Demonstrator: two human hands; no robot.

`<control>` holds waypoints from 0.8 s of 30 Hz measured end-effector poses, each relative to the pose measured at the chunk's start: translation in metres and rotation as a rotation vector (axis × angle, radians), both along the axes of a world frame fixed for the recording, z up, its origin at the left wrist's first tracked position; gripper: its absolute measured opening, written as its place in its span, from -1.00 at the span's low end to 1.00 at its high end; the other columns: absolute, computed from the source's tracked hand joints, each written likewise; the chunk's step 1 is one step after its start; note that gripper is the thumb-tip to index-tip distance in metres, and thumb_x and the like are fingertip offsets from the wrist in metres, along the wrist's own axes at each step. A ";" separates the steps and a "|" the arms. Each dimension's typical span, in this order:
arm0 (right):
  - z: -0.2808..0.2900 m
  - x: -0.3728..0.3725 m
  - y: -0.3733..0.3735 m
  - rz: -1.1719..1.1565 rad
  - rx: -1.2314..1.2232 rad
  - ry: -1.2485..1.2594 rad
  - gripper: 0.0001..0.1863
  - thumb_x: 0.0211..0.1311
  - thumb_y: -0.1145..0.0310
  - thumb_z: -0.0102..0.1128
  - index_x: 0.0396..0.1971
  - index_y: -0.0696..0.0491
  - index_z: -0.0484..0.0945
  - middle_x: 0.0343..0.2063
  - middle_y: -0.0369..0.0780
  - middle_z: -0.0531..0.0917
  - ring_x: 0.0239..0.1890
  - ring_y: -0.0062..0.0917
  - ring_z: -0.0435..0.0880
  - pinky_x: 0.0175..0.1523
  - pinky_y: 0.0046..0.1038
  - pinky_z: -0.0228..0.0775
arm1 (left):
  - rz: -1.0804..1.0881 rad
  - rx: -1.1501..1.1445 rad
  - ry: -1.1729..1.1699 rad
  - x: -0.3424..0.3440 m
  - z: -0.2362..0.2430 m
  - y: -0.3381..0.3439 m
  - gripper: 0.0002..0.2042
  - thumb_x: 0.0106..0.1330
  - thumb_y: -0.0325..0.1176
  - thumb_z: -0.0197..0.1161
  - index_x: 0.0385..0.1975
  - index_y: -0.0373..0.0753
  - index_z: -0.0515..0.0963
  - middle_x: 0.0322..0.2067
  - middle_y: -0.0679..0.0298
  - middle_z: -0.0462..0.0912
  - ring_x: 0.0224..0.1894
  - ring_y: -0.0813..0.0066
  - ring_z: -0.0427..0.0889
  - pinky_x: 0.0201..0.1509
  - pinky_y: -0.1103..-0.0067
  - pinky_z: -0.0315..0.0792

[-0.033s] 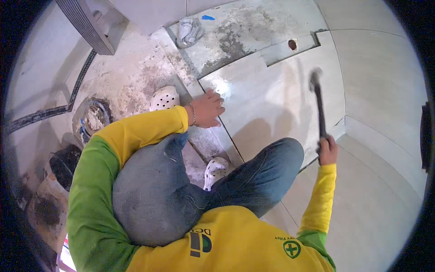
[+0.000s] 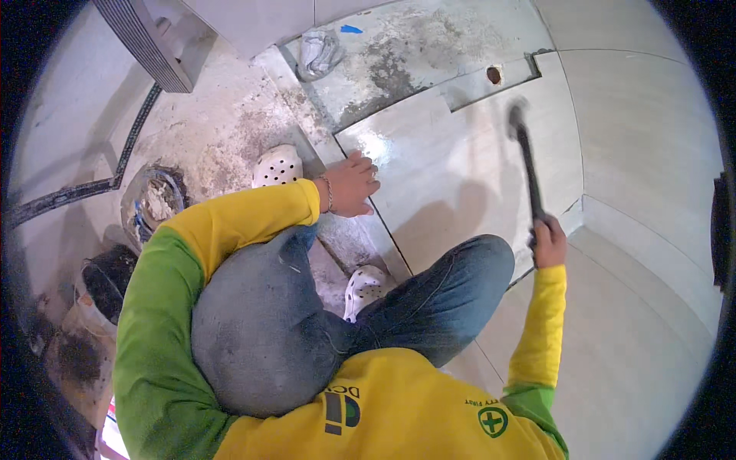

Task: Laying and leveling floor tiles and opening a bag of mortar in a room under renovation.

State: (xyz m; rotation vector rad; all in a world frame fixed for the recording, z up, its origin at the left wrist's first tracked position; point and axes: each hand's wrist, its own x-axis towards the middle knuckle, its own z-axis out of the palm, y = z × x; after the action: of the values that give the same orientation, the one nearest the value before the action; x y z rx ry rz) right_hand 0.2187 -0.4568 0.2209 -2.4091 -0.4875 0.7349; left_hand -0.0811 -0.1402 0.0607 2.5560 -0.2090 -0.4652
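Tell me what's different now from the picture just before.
The right hand and the hammer it grips have shifted slightly forward and to the left. Nothing was taken hold of or let go. The left hand stays at the edge of the big floor tile; the white shoes haven't moved.

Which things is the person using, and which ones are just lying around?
Being used:
hammer-like tool, in the right hand
big pale tile, left hand at its edge

Probably just lying around:
crumpled whitish bundle
small blue scrap
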 end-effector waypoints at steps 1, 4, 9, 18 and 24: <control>-0.009 -0.012 0.038 -0.010 0.018 0.087 -0.67 0.21 0.29 0.10 -0.08 0.14 0.52 -0.54 -0.33 0.54 -0.60 -0.72 0.41 -0.52 -0.65 0.28 | -0.007 0.012 0.074 0.003 0.000 -0.004 -0.39 0.17 0.07 0.16 0.06 -0.32 0.42 0.15 -0.06 0.35 0.30 0.03 0.20 0.40 0.13 -0.05; -0.039 -0.056 0.127 0.043 0.026 0.288 -0.71 0.19 0.29 0.12 -0.16 0.13 0.57 -0.59 -0.33 0.54 -0.66 -0.70 0.42 -0.57 -0.63 0.29 | 0.004 0.047 0.089 0.007 -0.003 -0.011 -0.34 0.14 0.11 0.17 0.03 -0.39 0.43 0.17 -0.10 0.33 0.29 0.01 0.20 0.40 0.16 -0.05; -0.085 -0.106 0.195 0.207 -0.042 0.366 -0.67 0.18 0.21 0.11 -0.25 0.19 0.55 -0.65 -0.27 0.54 -0.70 -0.61 0.47 -0.58 -0.50 0.37 | 0.049 0.054 0.032 0.002 -0.009 -0.012 -0.28 0.11 0.17 0.16 0.02 -0.42 0.44 0.15 -0.10 0.35 0.29 0.00 0.20 0.40 0.16 -0.06; -0.088 -0.110 0.188 0.227 -0.190 0.389 -0.62 0.16 0.15 0.05 -0.22 0.17 0.56 -0.63 -0.19 0.58 -0.70 -0.52 0.54 -0.56 -0.45 0.39 | 0.036 0.041 0.080 0.005 -0.012 -0.012 -0.24 0.08 0.21 0.16 0.05 -0.43 0.42 0.17 -0.11 0.33 0.32 -0.01 0.16 0.41 0.15 -0.08; -0.066 -0.104 0.187 0.249 -0.269 0.405 -0.69 0.23 0.20 0.06 -0.16 0.10 0.52 -0.59 -0.31 0.54 -0.73 -0.67 0.45 -0.70 -0.57 0.24 | 0.026 0.061 0.067 0.004 -0.015 -0.014 -0.24 0.09 0.20 0.17 0.06 -0.43 0.41 0.18 -0.11 0.32 0.32 -0.01 0.15 0.40 0.16 -0.07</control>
State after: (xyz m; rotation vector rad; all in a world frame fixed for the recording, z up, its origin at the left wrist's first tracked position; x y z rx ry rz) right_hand 0.1143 -0.2699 0.1549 -2.3681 -0.5521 1.4422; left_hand -0.0767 -0.1544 0.0458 2.5940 -0.1398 -0.5538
